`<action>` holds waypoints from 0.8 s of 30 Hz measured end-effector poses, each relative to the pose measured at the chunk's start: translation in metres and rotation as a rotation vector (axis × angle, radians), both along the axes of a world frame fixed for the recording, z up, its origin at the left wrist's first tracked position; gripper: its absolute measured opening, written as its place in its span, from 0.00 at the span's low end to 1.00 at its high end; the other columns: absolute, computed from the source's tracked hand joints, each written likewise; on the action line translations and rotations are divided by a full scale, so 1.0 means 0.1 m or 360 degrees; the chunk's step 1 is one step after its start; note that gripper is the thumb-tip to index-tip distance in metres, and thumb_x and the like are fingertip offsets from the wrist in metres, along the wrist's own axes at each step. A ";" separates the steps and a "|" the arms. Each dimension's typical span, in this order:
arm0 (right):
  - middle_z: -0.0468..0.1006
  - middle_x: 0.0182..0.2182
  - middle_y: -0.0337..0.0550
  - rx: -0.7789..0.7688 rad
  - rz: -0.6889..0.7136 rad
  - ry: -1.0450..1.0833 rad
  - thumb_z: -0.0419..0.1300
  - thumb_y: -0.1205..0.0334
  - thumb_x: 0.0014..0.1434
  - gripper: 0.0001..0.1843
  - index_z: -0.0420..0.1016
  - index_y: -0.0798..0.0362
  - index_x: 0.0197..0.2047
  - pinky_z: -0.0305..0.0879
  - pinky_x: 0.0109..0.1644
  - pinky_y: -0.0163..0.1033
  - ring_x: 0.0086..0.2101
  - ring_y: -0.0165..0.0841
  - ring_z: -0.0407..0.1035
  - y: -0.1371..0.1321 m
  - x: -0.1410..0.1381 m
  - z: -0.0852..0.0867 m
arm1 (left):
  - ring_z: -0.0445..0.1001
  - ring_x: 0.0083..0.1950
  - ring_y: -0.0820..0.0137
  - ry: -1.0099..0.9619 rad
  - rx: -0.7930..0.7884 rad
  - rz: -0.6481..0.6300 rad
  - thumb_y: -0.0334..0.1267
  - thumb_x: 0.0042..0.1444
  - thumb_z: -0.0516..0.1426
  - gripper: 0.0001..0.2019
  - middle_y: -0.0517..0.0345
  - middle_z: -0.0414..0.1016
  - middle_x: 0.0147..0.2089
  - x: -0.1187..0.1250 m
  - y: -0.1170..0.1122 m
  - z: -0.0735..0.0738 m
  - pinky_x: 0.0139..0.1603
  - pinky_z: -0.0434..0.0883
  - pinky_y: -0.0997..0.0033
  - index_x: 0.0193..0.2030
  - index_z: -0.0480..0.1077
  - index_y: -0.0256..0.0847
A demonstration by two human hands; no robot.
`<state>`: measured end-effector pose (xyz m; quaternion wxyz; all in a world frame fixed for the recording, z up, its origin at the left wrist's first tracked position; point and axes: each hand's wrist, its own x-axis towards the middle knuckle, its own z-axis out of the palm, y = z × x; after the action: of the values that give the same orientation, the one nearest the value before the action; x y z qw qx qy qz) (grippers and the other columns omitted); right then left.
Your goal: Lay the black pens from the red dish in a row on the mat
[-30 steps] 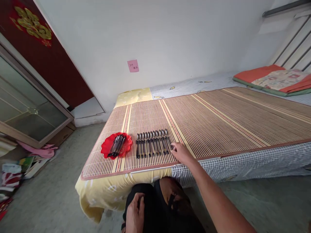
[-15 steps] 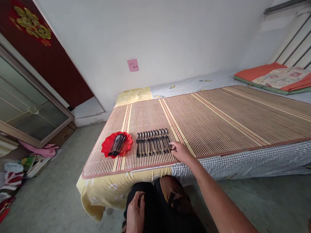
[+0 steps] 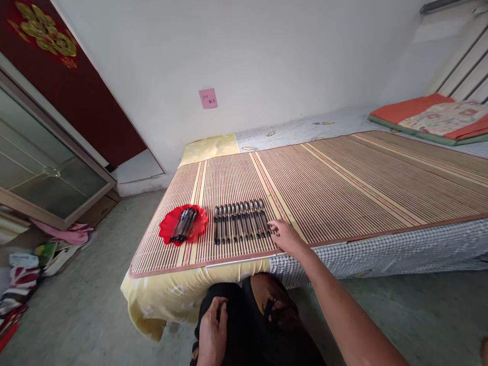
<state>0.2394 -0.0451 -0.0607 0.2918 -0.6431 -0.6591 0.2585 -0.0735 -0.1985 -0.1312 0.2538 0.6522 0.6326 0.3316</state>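
Note:
Black-capped pens with clear barrels [image 3: 240, 223] lie side by side in an upright row on the striped bamboo mat [image 3: 324, 188]. My right hand [image 3: 284, 236] is at the right end of this row. Its bent fingers close on the lower end of the last pen [image 3: 264, 216]. Left of the row sits a red scallop-edged plate [image 3: 165, 226], with several similar pens [image 3: 184, 223] bunched together in it. My left hand [image 3: 214, 328] rests on my dark-clothed thigh, fingers loosely bent, thumb apart and nothing seen in it.
The mat covers a bed with a yellow and checked sheet [image 3: 171, 295]. A folded orange and floral quilt [image 3: 434, 119] lies at the far right. A pink note [image 3: 208, 98] is on the wall. To the left are a glass-panelled door [image 3: 49, 157] and clothes [image 3: 19, 284] on the floor.
The view has tilted slightly, so the bed appears a little higher. My right hand stays at the last pen with hardly any movement. My left hand has not moved.

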 end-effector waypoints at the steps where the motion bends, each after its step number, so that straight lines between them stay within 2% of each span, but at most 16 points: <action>1: 0.76 0.44 0.50 0.0040 -0.0016 0.0000 0.57 0.78 0.54 0.25 0.77 0.57 0.54 0.68 0.47 0.39 0.42 0.36 0.73 0.00 0.01 0.00 | 0.80 0.35 0.61 -0.0002 -0.0004 0.0003 0.50 0.66 0.49 0.16 0.53 0.81 0.35 0.00 0.00 0.00 0.40 0.76 0.65 0.40 0.74 0.43; 4: 0.77 0.43 0.49 0.0275 -0.0065 0.0055 0.54 0.79 0.55 0.22 0.77 0.55 0.49 0.68 0.50 0.41 0.45 0.37 0.73 -0.08 0.04 0.06 | 0.80 0.34 0.61 -0.0006 -0.0015 0.0015 0.49 0.66 0.49 0.16 0.54 0.81 0.33 0.01 0.00 0.01 0.39 0.76 0.65 0.39 0.74 0.44; 6: 0.78 0.40 0.47 0.0409 -0.0038 0.0130 0.50 0.78 0.57 0.18 0.76 0.54 0.42 0.67 0.49 0.40 0.43 0.36 0.74 -0.26 -0.01 0.13 | 0.80 0.34 0.61 -0.0012 -0.0032 0.0021 0.49 0.66 0.49 0.16 0.54 0.81 0.33 0.00 0.01 0.01 0.39 0.76 0.65 0.39 0.74 0.44; 8: 0.77 0.33 0.43 0.0380 0.0083 0.0186 0.48 0.76 0.59 0.15 0.74 0.52 0.35 0.66 0.43 0.38 0.36 0.35 0.73 -0.55 -0.17 0.17 | 0.80 0.34 0.61 -0.0025 -0.0054 0.0020 0.49 0.66 0.49 0.16 0.54 0.81 0.33 0.00 0.01 0.01 0.39 0.75 0.65 0.40 0.74 0.44; 10: 0.75 0.29 0.41 0.0226 0.0280 0.0255 0.49 0.75 0.58 0.14 0.73 0.52 0.32 0.63 0.37 0.36 0.32 0.33 0.70 -0.90 -0.44 0.12 | 0.80 0.35 0.61 -0.0043 -0.0069 0.0018 0.49 0.66 0.49 0.16 0.54 0.81 0.34 0.00 0.00 0.00 0.39 0.75 0.65 0.40 0.74 0.44; 12: 0.75 0.28 0.40 0.0007 0.0587 0.0349 0.49 0.74 0.55 0.13 0.73 0.52 0.30 0.62 0.37 0.35 0.32 0.33 0.70 -1.25 -0.79 -0.04 | 0.80 0.37 0.61 -0.0059 -0.0073 0.0028 0.48 0.66 0.49 0.16 0.53 0.81 0.35 0.03 -0.01 0.01 0.40 0.74 0.65 0.40 0.74 0.44; 14: 0.74 0.24 0.37 -0.0353 0.0962 0.0488 0.49 0.74 0.54 0.14 0.72 0.52 0.24 0.61 0.36 0.33 0.29 0.30 0.70 -1.54 -1.13 -0.29 | 0.79 0.38 0.60 -0.0070 -0.0075 0.0032 0.48 0.66 0.49 0.16 0.52 0.80 0.36 0.06 -0.02 0.03 0.41 0.73 0.65 0.39 0.75 0.44; 16: 0.71 0.20 0.33 -0.0761 0.1293 0.0499 0.54 0.73 0.46 0.09 0.72 0.52 0.21 0.59 0.31 0.31 0.26 0.29 0.67 -1.71 -1.38 -0.55 | 0.79 0.38 0.61 -0.0080 -0.0085 0.0020 0.47 0.66 0.50 0.16 0.52 0.80 0.35 0.09 -0.03 0.06 0.42 0.73 0.65 0.38 0.75 0.44; 18: 0.71 0.21 0.32 -0.0986 0.1375 0.0567 0.55 0.74 0.41 0.11 0.76 0.52 0.23 0.58 0.30 0.30 0.26 0.28 0.67 -1.78 -1.54 -0.77 | 0.77 0.37 0.61 -0.0125 -0.0104 0.0014 0.48 0.65 0.51 0.16 0.53 0.79 0.34 0.09 -0.04 0.07 0.41 0.72 0.66 0.37 0.76 0.43; 20: 0.73 0.22 0.32 -0.1061 0.1328 0.0554 0.53 0.74 0.39 0.15 0.80 0.52 0.25 0.58 0.29 0.29 0.26 0.28 0.68 -1.78 -1.60 -0.90 | 0.75 0.34 0.63 -0.0261 -0.0139 0.0075 0.52 0.63 0.53 0.18 0.55 0.77 0.30 0.01 -0.04 0.05 0.37 0.70 0.68 0.37 0.76 0.42; 24: 0.75 0.21 0.32 -0.1034 0.1253 0.0512 0.52 0.74 0.39 0.19 0.82 0.51 0.28 0.57 0.27 0.28 0.26 0.28 0.69 -1.75 -1.60 -0.94 | 0.68 0.26 0.68 -0.0613 -0.0186 0.0412 0.65 0.54 0.57 0.27 0.61 0.72 0.24 -0.39 -0.08 -0.08 0.28 0.66 0.70 0.38 0.77 0.39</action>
<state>0.0799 -0.2204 -0.1545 0.0560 -0.3567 -0.6835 0.6344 -0.1129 -0.2069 -0.1393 0.3626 0.4744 0.6690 0.4425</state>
